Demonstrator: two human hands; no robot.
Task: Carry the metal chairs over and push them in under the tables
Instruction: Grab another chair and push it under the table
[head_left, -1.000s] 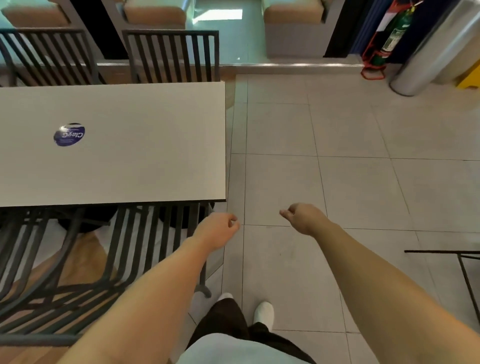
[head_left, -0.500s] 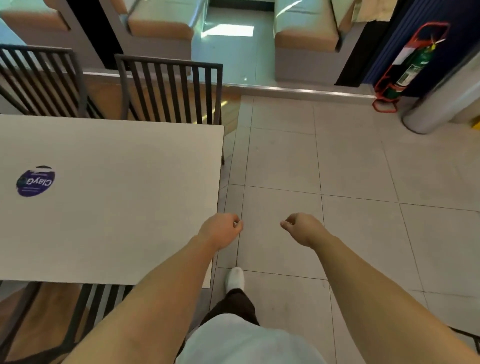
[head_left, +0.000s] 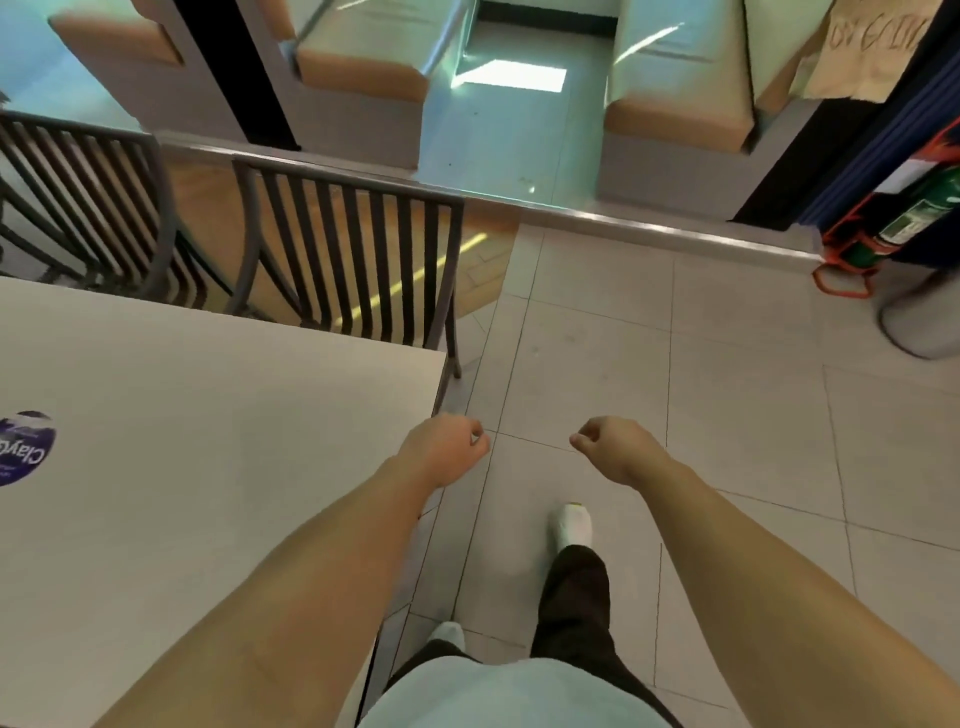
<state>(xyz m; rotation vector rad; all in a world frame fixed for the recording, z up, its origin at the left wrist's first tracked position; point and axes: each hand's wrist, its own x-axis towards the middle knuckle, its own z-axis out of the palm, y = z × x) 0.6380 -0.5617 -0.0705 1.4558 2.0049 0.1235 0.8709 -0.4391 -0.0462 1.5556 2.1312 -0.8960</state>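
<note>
Two bare hands out front, empty: left hand (head_left: 444, 449) loosely curled over the worktop (head_left: 218, 447) corner, right hand (head_left: 613, 447) loosely curled above the tiled floor (head_left: 727, 405), neither grip holding anything. Two slatted metal chairs pushed in at the worktop's far edge: near chair (head_left: 358, 265), second chair (head_left: 88, 208) further left. Round blue sticker (head_left: 23, 447) on worktop. Fire extinguisher (head_left: 914, 218) far right.

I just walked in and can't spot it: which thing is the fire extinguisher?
Look past the white table to the far right wall. The fire extinguisher leans there, a green cylinder in an orange-red stand, beside a grey pillar base.
</note>
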